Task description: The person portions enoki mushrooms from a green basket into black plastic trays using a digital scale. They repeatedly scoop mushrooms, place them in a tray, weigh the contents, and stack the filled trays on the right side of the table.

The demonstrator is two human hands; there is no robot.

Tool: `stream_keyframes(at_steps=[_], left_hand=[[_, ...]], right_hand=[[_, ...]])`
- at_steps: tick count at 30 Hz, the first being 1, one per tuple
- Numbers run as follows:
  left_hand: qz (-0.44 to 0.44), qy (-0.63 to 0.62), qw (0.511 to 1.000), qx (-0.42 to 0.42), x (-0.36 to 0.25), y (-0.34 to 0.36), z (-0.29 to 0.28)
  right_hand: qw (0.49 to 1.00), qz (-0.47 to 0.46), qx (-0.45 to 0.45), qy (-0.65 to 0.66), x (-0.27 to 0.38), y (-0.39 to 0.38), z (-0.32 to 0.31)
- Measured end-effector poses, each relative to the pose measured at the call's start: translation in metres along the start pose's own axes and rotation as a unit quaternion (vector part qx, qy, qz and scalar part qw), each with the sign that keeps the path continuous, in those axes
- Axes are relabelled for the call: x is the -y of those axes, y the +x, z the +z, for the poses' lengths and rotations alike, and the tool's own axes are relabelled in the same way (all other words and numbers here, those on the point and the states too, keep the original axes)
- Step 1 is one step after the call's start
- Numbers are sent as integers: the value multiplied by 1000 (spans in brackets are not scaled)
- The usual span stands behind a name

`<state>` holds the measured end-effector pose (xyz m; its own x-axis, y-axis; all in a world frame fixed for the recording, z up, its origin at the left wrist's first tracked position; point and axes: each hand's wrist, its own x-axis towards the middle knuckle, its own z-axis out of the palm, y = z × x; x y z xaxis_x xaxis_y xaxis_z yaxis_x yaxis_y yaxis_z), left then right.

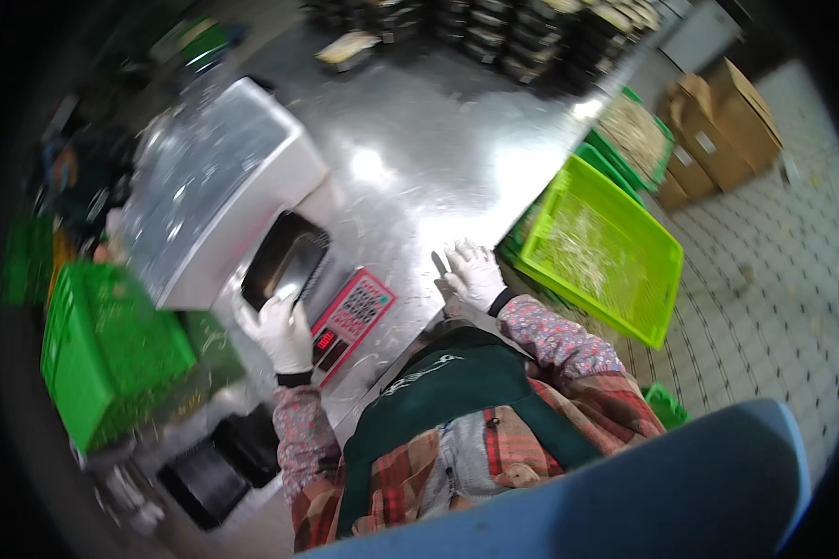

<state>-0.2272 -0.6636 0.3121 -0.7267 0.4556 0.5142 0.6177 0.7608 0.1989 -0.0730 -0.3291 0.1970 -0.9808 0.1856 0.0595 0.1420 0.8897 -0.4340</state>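
Note:
My left hand [286, 337], in a white glove, is at the near end of a black plastic tray [272, 253], with its fingertips at the rim. The tray looks bare inside and rests on the plate of a scale. Just right of that hand is the scale's red-and-white keypad panel [356, 317] with a lit red display. My right hand [476, 276], gloved too, has its fingers apart by the metal table's edge, near a lime-green basket [657, 296]. Pale thin strands [578, 247] lie in that basket. Nothing shows in my right hand.
A white foam box [224, 242] stands left of the tray. Beyond it are a green crate [103, 363] and more black trays [205, 484] at lower left. Stacked filled trays [522, 37] line the far table [410, 130]. At right are another green basket [667, 158] and cardboard boxes [732, 130].

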Motion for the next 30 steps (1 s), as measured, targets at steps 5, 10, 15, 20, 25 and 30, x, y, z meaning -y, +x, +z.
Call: stream_keyframes(at_steps=[5,10,15,20,25,30], left_hand=[[-19,71,994,78,-31,6,6],[41,-261,960,97,-106,24,39],[86,-380,884,259,-219,-6,85],[68,-392,816,420,-303,-55,139],[-108,-467,708,518,-369,-90,176],[-60,-412,741,527,-421,-87,180]], right_hand=[[989,134,24,60,-37,-106,13],[961,223,60,153,-59,-165,27],[940,291,-9,180,-114,-210,20],[705,475,-199,488,-209,-306,50],[273,521,-242,772,-288,-319,30],[127,477,-392,777,-364,-266,58]])
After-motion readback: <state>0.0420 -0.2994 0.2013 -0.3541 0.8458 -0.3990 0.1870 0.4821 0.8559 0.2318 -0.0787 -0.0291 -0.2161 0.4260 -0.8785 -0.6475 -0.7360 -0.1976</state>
